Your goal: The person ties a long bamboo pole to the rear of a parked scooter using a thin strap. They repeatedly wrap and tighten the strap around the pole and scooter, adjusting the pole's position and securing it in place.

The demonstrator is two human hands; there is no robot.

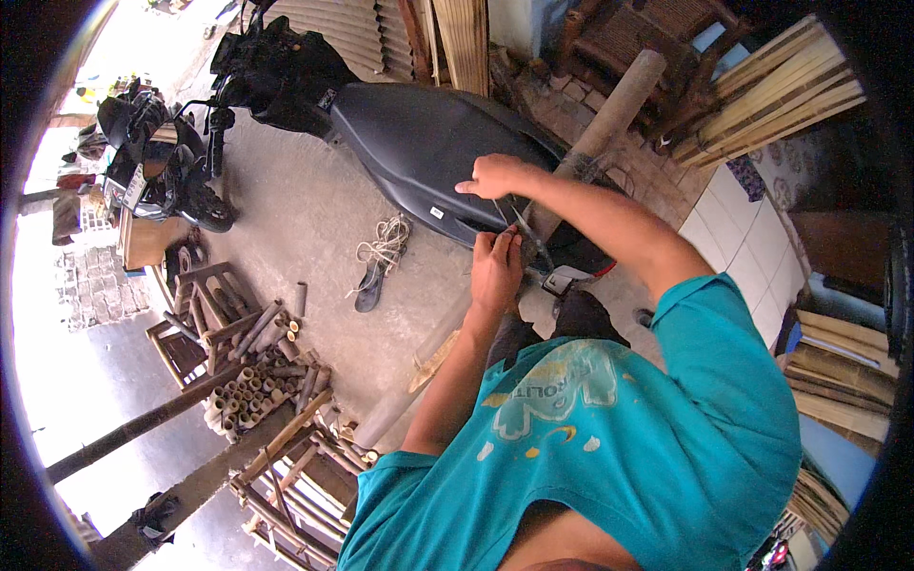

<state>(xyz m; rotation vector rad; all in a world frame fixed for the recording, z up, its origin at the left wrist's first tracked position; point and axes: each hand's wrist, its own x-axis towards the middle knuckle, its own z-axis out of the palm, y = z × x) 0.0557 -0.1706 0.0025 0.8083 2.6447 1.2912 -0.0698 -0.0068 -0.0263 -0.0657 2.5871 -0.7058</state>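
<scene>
A long, thick grey-brown pole (609, 114) lies across the rear of a black scooter seat (419, 133). A thin dark strap (507, 207) runs beside the pole, between my two hands. My right hand (497, 178) is closed over the seat, thumb side to the left, with the strap's upper end at its fingers. Lower down, at the seat's near side edge, my left hand (498, 262) pinches the strap's lower part. The strap's exact ends are hidden by my fingers.
A bundle of pale rope (386, 243) and a dark sandal (368, 288) lie on the concrete floor. Cut bamboo pieces (243, 400) are stacked at the left. Another motorcycle (152, 162) stands at the far left. Bamboo slats (776, 95) lean at the far right.
</scene>
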